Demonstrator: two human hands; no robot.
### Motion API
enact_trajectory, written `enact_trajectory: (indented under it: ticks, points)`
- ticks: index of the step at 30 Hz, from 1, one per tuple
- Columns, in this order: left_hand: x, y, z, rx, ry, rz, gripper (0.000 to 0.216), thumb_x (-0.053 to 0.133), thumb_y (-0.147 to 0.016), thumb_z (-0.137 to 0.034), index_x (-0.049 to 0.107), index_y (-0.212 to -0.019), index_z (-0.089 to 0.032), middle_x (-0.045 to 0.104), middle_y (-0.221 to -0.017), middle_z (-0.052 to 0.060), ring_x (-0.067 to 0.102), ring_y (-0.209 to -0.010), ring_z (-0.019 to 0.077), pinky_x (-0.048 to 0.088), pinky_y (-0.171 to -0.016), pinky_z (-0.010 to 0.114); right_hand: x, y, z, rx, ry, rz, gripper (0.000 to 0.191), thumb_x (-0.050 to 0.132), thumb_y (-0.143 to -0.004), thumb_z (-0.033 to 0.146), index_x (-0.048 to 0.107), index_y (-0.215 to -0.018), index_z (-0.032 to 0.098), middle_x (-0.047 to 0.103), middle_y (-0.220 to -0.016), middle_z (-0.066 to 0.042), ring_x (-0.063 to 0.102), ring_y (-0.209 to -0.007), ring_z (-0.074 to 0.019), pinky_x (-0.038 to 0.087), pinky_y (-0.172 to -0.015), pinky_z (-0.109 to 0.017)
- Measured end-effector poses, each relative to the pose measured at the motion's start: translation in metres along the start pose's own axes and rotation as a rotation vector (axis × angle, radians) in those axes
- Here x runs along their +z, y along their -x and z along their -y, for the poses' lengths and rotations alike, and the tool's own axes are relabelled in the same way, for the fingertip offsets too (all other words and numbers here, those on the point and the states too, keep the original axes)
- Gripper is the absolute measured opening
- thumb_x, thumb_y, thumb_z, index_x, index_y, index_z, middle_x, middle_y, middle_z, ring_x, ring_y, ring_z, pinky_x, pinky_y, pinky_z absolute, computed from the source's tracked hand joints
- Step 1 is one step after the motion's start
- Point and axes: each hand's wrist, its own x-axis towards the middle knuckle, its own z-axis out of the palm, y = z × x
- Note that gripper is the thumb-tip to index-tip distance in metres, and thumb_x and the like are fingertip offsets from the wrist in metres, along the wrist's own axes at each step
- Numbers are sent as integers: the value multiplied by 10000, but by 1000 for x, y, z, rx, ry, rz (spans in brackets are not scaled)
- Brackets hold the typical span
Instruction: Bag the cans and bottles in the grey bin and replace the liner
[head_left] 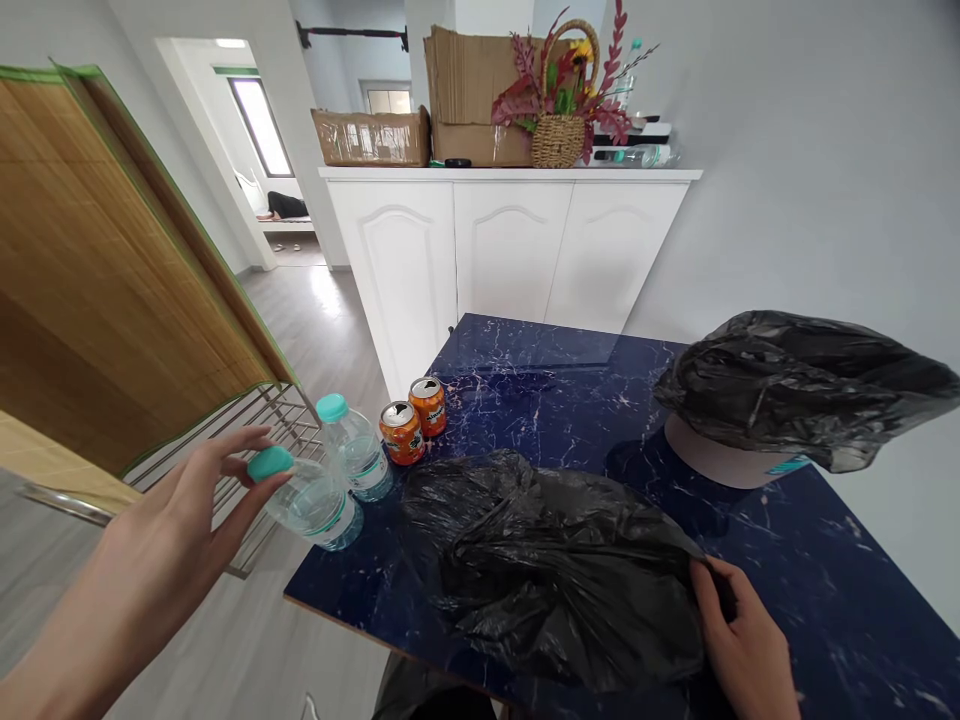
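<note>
My left hand has thumb and fingers around the teal cap of a clear plastic bottle, which leans toward the hand at the table's left edge. A second teal-capped bottle stands upright just behind it. Beside the bottles are two open orange soda cans, a nearer can and a farther can. With my right hand I pinch the right edge of a black plastic bag that lies crumpled across the front of the table.
The dark blue marbled table carries a light bin topped by another black bag. A white cabinet behind holds cardboard boxes and a flower basket. A metal rack stands left. In a far room, a person lies down.
</note>
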Motion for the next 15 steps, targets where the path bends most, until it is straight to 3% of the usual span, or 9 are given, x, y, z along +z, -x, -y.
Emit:
enact_trajectory:
  ticks: [6,15]
  points:
    - [-3,-2,-4,-33,10,6,626,341,-1047,-735,504,-1402,-246,708,-1122,52,740,-1033,284,552,-888,375,1,0,-1,-28,9,-3,704,460,-849,857,712,-1132,263,783,-1135,-139,734,-979,-392,561,-661,-413]
    - [-5,3,0,-63,-21,-10,567,440,-1023,-701,506,-1415,-297,727,-1038,8,739,-895,236,522,-728,290,4,1,-6,-79,5,-49,676,488,-860,838,737,-1085,250,798,-1070,-147,740,-914,-391,540,-620,-407]
